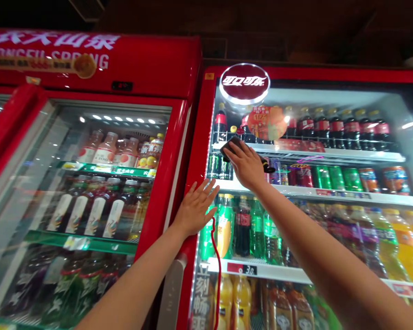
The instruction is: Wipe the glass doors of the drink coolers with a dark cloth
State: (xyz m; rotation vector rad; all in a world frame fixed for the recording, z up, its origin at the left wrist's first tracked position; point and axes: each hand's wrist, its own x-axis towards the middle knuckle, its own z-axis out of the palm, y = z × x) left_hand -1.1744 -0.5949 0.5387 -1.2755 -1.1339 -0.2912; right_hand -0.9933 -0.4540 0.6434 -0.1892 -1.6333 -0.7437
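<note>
Flat against the red door frame (pixel 192 197) and the edge of the glass rests my left hand (pixel 192 208), its fingers spread and holding nothing. My right hand (pixel 246 166) holds a dark flat pad (pixel 231 145) against the glass door of the right drinks fridge, fingers stretched over it. A black end with a yellow edge (pixel 268 168) sticks out on the far side of the palm. The hand covers much of the pad, so its exact kind is unclear. Behind the glass near it stand cola bottles (pixel 321 126) and cans (pixel 335 178).
A round lit sign (pixel 245 84) sits at the top of the glass door. To the left stands another red fridge (pixel 158 59) with bottles (pixel 96 208) on green-edged shelves. Orange drink bottles (pixel 401 240) fill a lower shelf at right. A red line (pixel 219 266) marks the glass.
</note>
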